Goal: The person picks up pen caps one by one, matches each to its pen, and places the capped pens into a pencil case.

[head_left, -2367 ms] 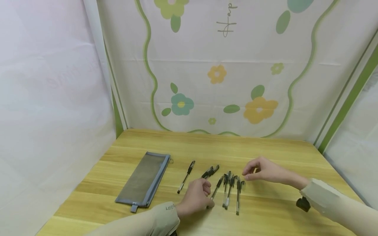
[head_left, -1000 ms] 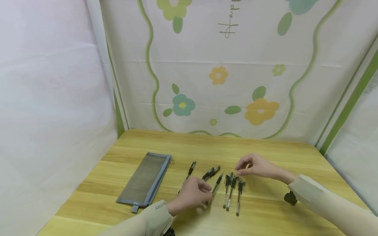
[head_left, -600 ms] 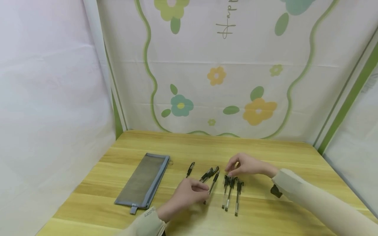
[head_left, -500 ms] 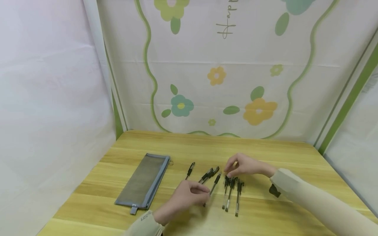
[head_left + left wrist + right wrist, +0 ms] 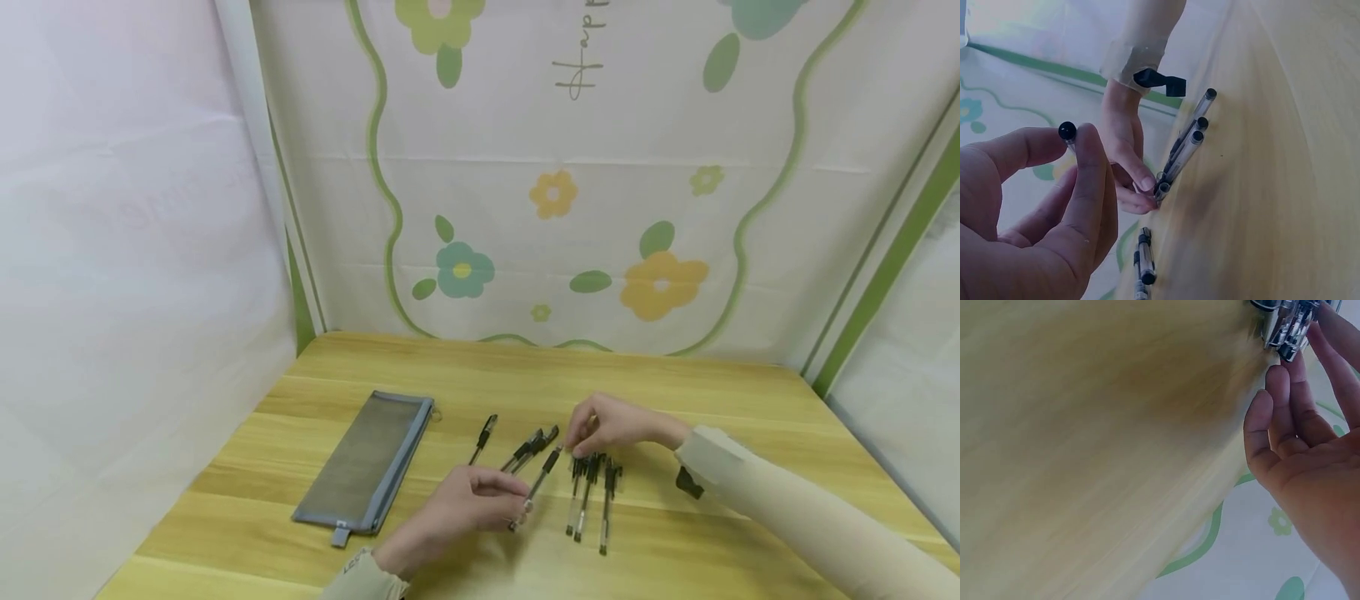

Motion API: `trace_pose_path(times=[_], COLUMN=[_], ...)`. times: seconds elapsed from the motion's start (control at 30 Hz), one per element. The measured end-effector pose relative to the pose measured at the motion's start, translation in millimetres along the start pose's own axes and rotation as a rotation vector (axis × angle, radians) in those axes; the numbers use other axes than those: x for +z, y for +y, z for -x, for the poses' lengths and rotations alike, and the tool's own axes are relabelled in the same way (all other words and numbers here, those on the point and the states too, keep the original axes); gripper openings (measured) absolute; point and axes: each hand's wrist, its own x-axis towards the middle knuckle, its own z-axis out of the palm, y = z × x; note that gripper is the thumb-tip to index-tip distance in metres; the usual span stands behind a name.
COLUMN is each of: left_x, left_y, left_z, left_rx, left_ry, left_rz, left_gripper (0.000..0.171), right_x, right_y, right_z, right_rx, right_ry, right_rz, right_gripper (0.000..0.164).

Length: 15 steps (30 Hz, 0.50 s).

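My left hand [image 5: 468,504] pinches a gel pen [image 5: 547,468] between thumb and fingertips near its rear end, black grip slanting up to the right. Its round black end [image 5: 1067,130] faces the camera in the left wrist view. At the top of the right-hand pens, my right hand [image 5: 611,421] has thumb and fingers about the clear cap end of one pen [image 5: 1162,190]. That contact is partly hidden; the right wrist view shows clear plastic ends [image 5: 1292,334] at the fingertips. Beside that pen lie more capped pens [image 5: 604,508] with clear barrels.
A grey mesh zip pouch [image 5: 360,458] with blue-grey edging lies flat at the left. Two pens [image 5: 528,446] rest together behind my left hand, and a single pen [image 5: 483,435] lies farther left, partly covered. A flowered cloth [image 5: 551,250] hangs behind the wooden table [image 5: 712,517].
My left hand has lifted the pen slightly and drawn it left, away from the right-hand pens. My right hand has moved left and down to the cap ends of those pens.
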Motion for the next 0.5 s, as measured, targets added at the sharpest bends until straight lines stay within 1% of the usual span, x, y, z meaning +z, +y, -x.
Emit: trace_pose_path(times=[0.13,0.33,0.5], left_x=[-3.3,-6.2,-7.5], left_y=[-3.8,-3.1,-1.4], left_z=[-2.6,-5.7,-5.5], left_rx=[-0.007,-0.010,-0.016], left_ry=[0.022,0.051,0.048], left_rz=[-0.001,-0.011,0.016], left_gripper=[0.026,0.026,0.026], right_x=[0.7,2.1,3.5], right_y=[2.6,4.8,4.1], right_z=[-0.4,-2.2,-4.5], right_rx=[0.001,0.003,0.014], right_ry=[-0.005,0.009,0.008], right_rz=[0.028,0.059,0.074], right_gripper=[0.013,0.013,0.014])
